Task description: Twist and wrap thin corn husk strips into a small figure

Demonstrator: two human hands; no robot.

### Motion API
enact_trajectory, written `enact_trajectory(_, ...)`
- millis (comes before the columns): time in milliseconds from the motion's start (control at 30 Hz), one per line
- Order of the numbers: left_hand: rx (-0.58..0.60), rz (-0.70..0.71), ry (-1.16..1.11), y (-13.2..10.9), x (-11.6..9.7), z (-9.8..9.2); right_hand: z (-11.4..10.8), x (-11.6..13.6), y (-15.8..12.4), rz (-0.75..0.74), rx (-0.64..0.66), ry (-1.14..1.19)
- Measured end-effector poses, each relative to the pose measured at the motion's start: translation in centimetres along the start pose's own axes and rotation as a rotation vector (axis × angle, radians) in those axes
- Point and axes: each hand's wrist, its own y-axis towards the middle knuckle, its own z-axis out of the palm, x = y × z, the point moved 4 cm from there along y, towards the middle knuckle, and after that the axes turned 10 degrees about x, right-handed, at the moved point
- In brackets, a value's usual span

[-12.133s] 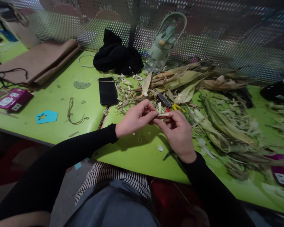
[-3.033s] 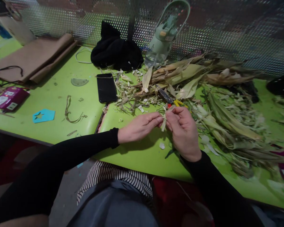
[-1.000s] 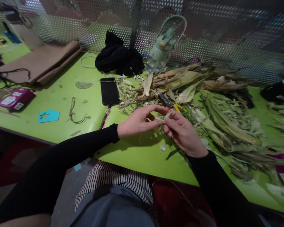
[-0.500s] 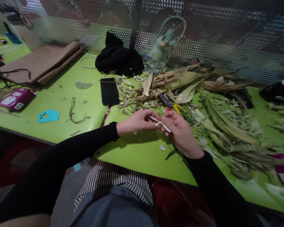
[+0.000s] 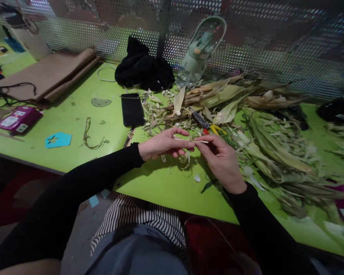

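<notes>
Husk strip (image 5: 190, 140), thin and pale, spans both hands just above the green surface (image 5: 166, 187), near its front edge. Left hand (image 5: 162, 145) and right hand (image 5: 221, 162) each pinch one end in a tight grip. Room opens to their left; husk pile (image 5: 263, 145) crowds the right, phone (image 5: 131, 109) behind.

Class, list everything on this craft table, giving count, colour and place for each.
table: one, lime green, under everything
husk pile: one, tan-green, right half
phone: one, black, centre
cloth: one, black, back centre
water bottle: one, pale green, beside cloth
cutter: one, red-yellow handles, pile's edge
star card: one, blue, front left
packets: two, magenta, far left, far right
husk strip: one, pale, pinched between both hands
left hand: one, black-sleeved, gripping strip
right hand: one, black-sleeved, gripping strip
</notes>
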Motion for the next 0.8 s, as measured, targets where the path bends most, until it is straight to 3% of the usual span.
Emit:
enact_trajectory(100, -0.035, 0.023, -0.012, 0.0, 0.1, -0.3, -0.6, 0.6, -0.1, -0.047, -0.133, -0.066)
enact_trajectory(200, -0.175, 0.173, 0.056, -0.1, -0.2, -1.1, -1.1, 0.5, -0.3, -0.018, -0.247, -0.016)
enact_trajectory(300, -0.252, 0.308, 0.225, -0.4, -0.7, -1.2, -1.2, -0.3, -0.3, 0.055, -0.266, 0.036)
enact_trajectory(467, -0.03, 0.226, 0.358, -0.2, 0.2, 0.5, -0.7, 0.0, -0.3, 0.036, -0.166, -0.103)
enact_trajectory(667, 0.018, 0.269, 0.312, 0.7, 1.2, 0.4, 0.1, 0.2, -0.4, 0.023, -0.035, -0.064)
enact_trajectory(800, 0.042, 0.295, 0.257, 0.9, 1.2, 0.3, 0.2, 0.1, -0.3, 0.086, -0.039, 0.038)
